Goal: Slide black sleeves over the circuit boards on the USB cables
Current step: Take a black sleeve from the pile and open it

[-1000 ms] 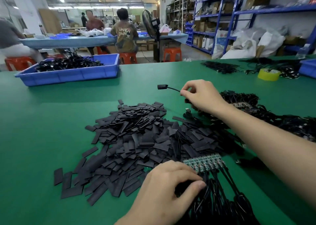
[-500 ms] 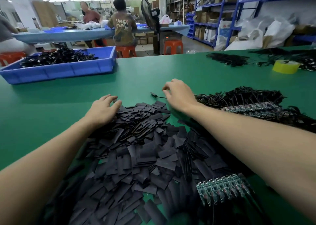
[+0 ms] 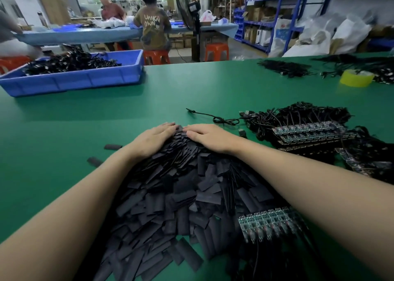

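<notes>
Flat and empty, left hand (image 3: 155,140) and right hand (image 3: 210,137) press the sleeve pile (image 3: 181,195) at its 12 o'clock edge. Risk: raking inward buries the circuit boards (image 3: 270,223) at 4 o'clock and scatters sleeves across the tabletop (image 3: 64,152).

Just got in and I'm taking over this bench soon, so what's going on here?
A person's left hand and right hand lie flat, fingers straight, on the far edge of a heap of black sleeves on the green table, seemingly gathering it. A row of circuit boards on cables lies by the right forearm, with more boards further right. Neither hand holds a sleeve or board.
</notes>
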Tool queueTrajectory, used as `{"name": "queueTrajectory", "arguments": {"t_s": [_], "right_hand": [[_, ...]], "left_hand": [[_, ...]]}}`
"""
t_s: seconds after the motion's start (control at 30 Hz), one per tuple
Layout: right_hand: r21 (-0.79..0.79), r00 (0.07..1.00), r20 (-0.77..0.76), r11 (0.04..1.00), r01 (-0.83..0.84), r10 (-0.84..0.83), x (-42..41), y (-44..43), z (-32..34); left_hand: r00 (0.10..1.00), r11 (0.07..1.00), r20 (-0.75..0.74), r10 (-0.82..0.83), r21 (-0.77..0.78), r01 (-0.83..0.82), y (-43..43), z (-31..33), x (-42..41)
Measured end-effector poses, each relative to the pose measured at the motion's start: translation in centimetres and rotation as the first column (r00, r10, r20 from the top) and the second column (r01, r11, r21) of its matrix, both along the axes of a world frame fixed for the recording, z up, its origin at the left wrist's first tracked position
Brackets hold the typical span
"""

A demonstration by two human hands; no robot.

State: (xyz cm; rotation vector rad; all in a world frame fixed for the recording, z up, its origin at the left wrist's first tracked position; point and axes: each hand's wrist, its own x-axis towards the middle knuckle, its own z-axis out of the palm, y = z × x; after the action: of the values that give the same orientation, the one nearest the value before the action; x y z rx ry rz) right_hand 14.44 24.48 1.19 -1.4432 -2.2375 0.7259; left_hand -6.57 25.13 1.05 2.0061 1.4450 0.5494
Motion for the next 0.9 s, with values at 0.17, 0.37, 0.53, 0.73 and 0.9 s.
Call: {"name": "queueTrajectory", "arguments": {"t_s": [0.17,0.37,0.53,0.73,0.9], "right_hand": [[-0.041,0.999,0.038,0.998,-0.038,0.039,1.5,-3.2,0.9],[-0.060,0.999,-0.039,0.998,-0.016,0.014,2.6,-7.5,3.6],[0.169,0.998,-0.043,0.984,0.047,-0.040,5.3,-13.5,5.8],[0.195,0.944,0.327,0.980,-0.024,-0.042,7.4,-21.6,3.6],[0.253,0.873,0.477,0.967,-0.026,-0.101,7.4,-22.3,3.3]], "left_hand": [[0.999,0.999,-0.039,-0.037,0.018,0.038,-3.9,0.1,1.0],[0.998,0.998,0.000,-0.064,-0.006,0.064,-7.3,0.5,0.9],[1.000,0.995,-0.007,0.003,0.100,-0.003,-9.0,2.8,0.5],[0.995,0.857,0.029,0.091,0.507,-0.093,-15.6,4.5,2.7],[0.997,0.873,-0.046,0.059,0.487,-0.029,-22.8,3.9,6.3]]}}
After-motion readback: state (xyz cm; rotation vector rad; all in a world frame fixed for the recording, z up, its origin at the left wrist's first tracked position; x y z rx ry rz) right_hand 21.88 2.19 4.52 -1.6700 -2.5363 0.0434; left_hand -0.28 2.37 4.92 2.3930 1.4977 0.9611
